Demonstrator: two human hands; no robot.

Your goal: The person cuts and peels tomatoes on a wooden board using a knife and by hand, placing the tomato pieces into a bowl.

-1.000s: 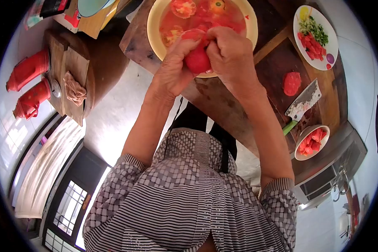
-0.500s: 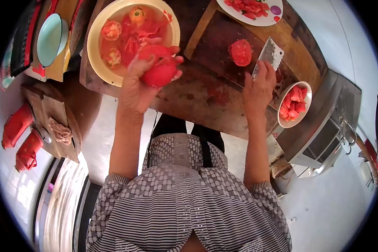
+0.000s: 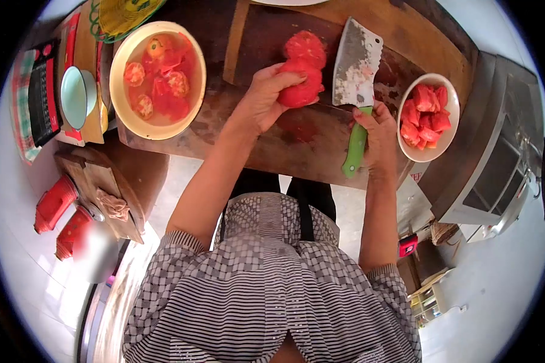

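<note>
My left hand [image 3: 264, 98] is closed around a peeled red tomato [image 3: 301, 85] over the wooden table. Just beyond it lies a cut tomato half [image 3: 306, 48] on the dark board, partly covered by the held one. In my right hand [image 3: 378, 134] is a cleaver [image 3: 355, 68]; the fingers grip its green handle near the blade, which points away from me. Right of that hand, a white bowl [image 3: 407, 152] holds chopped tomato chunks [image 3: 428, 113]. To the left, a cream basin [image 3: 116, 91] contains reddish water, tomato skins and several tomato ends.
A yellow-green woven basket [image 3: 124, 17] sits at the back left, beyond a pale green bowl [image 3: 75, 97]. Part of a white plate [image 3: 289, 1] shows at the top edge. A metal cabinet [image 3: 490, 163] stands right of the table; red thermoses [image 3: 56, 202] are at left.
My left hand has carried the tomato right, from over the basin to beside the cut half. My right hand has picked up the cleaver by its handle and turned it upright in view.
</note>
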